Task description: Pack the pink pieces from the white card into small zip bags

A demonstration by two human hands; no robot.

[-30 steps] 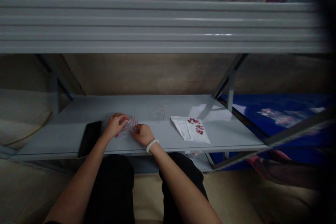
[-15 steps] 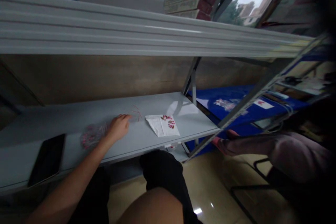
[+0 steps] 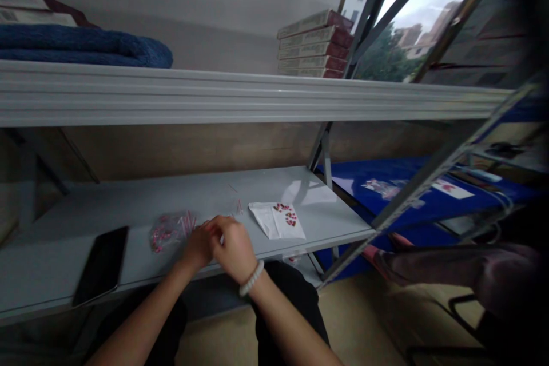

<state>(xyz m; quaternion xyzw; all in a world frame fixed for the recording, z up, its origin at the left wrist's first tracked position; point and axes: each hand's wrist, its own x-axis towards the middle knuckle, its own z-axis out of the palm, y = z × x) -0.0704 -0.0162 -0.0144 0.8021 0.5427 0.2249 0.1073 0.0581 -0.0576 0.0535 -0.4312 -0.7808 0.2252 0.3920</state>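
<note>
My left hand [image 3: 199,247] and my right hand [image 3: 235,245] meet over the front of the grey shelf table [image 3: 141,203], fingers pinched together. What lies between the fingertips is too small to make out. A beaded bracelet [image 3: 252,279] circles my right wrist. Left of the hands lies a clear plastic bag [image 3: 165,231] of small pink and red pieces, with pinkish sticks [image 3: 189,222] at its right end. Behind the hands are a few loose thin sticks [image 3: 239,206]. On the right, a white sheet [image 3: 274,229] carries small red and pink pieces in a cluster.
A dark tablet [image 3: 102,263] lies at the table's front left. Overhead runs a ribbed shelf edge [image 3: 240,100], bearing a folded blue cloth [image 3: 86,46] and stacked boxes [image 3: 315,48]. Beyond the diagonal metal post [image 3: 398,200], a seated person's leg [image 3: 446,266] shows beside a blue table [image 3: 355,174].
My right hand has come up from below to meet my left at the fingertips. The left hand has drawn nearer the front edge. The view has tilted upward.
</note>
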